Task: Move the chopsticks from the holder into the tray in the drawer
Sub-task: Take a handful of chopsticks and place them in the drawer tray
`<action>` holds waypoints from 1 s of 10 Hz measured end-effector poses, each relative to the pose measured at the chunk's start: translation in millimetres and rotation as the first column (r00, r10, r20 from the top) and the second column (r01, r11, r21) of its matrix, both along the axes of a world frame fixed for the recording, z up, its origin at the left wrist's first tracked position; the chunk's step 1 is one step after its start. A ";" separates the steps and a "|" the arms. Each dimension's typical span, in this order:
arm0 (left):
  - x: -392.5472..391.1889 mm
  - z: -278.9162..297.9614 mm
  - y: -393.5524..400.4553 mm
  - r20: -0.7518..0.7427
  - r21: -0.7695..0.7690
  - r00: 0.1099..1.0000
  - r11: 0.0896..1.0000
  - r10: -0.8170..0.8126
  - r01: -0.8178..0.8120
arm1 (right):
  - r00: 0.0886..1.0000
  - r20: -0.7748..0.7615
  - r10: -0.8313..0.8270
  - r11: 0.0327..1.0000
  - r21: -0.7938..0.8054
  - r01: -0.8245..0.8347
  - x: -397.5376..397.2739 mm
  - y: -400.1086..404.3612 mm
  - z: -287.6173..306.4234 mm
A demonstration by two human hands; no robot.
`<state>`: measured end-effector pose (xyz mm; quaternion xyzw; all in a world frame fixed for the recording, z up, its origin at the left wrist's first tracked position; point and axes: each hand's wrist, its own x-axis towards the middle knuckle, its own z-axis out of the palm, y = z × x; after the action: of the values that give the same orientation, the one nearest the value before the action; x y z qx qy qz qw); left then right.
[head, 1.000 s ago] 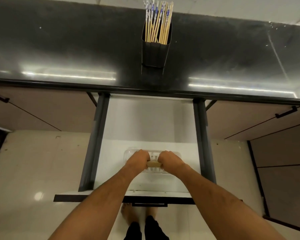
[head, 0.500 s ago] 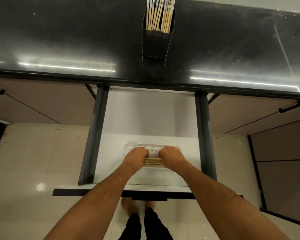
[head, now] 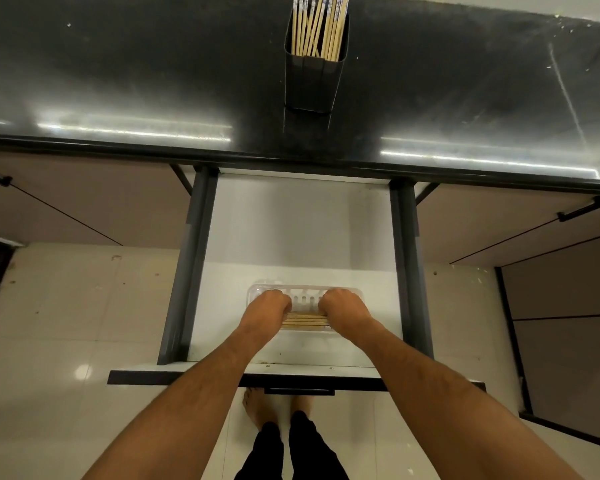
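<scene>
A dark square holder [head: 311, 77] stands on the black countertop [head: 118, 74], with several wooden chopsticks [head: 317, 26] upright in it. Below, the white drawer [head: 291, 230] is pulled out. A clear plastic tray [head: 305, 295] lies near its front. A bundle of chopsticks [head: 305, 319] lies crosswise in the tray. My left hand [head: 265, 308] is closed over the bundle's left end and my right hand [head: 343, 308] over its right end. Both ends are hidden under my fingers.
Dark drawer rails [head: 184, 271] run along both sides of the drawer. Brown cabinet fronts [head: 84, 202] with black handles flank it. Pale floor tiles [head: 66, 323] and my bare feet [head: 257, 410] show beneath the drawer front [head: 174, 375].
Both hands have lowered the chopstick bundle into the tray and spread slightly apart. The view has tilted down, so the holder sits higher in frame.
</scene>
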<state>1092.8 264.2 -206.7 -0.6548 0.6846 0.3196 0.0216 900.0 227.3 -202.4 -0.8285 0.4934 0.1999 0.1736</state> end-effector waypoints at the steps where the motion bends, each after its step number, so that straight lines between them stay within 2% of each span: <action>1: 0.3 2.1 1.7 -0.067 -0.070 0.997 0.996 0.049 -0.054 | 0.997 0.072 0.002 1.000 -0.023 0.000 -7.5 -1.3 5.5; 2: 2.6 9.3 7.5 -0.169 -0.359 0.982 0.923 0.082 -0.139 | 0.951 0.310 -0.013 0.988 -0.143 0.060 -18.2 2.5 14.5; 3: 8.0 15.7 10.5 -0.291 -0.540 0.931 0.765 0.221 -0.350 | 0.801 0.581 -0.143 0.907 -0.248 0.342 -28.8 4.8 23.5; 4: 10.0 22.5 7.0 -0.475 -0.331 0.674 0.594 0.566 -0.733 | 0.465 0.705 -0.535 0.649 -0.010 0.761 -35.5 -0.9 31.5; 5: 23.7 15.5 0.7 -0.363 0.088 0.287 0.339 0.887 -0.936 | 0.000 0.544 -0.839 0.207 0.321 0.924 -47.8 -9.6 24.8; 6: 35.7 6.7 5.0 -0.152 0.373 0.130 0.179 0.980 -0.910 | -0.175 0.230 -0.957 -0.037 0.500 0.865 -54.2 -6.3 18.8; 7: 37.1 1.3 7.1 -0.131 0.410 0.144 0.185 0.981 -0.893 | -0.205 0.174 -0.963 -0.066 0.586 0.807 -48.4 0.1 16.6; 8: 31.4 2.1 10.1 -0.136 0.411 0.136 0.181 0.981 -0.893 | -0.198 0.159 -0.967 -0.070 0.583 0.809 -42.0 2.4 19.0; 9: 27.9 3.7 12.4 -0.152 0.419 0.161 0.211 0.975 -0.883 | -0.149 0.156 -0.976 -0.040 0.546 0.837 -38.7 2.7 21.6; 10: 25.0 10.0 12.9 -0.128 0.380 0.224 0.256 0.966 -0.889 | -0.072 0.170 -0.983 0.021 0.490 0.872 -36.3 3.6 22.8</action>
<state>1117.8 277.1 -196.7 -0.8601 0.1049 0.4495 -0.2174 863.7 230.9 -179.6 -0.2447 0.8382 -0.1314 0.4693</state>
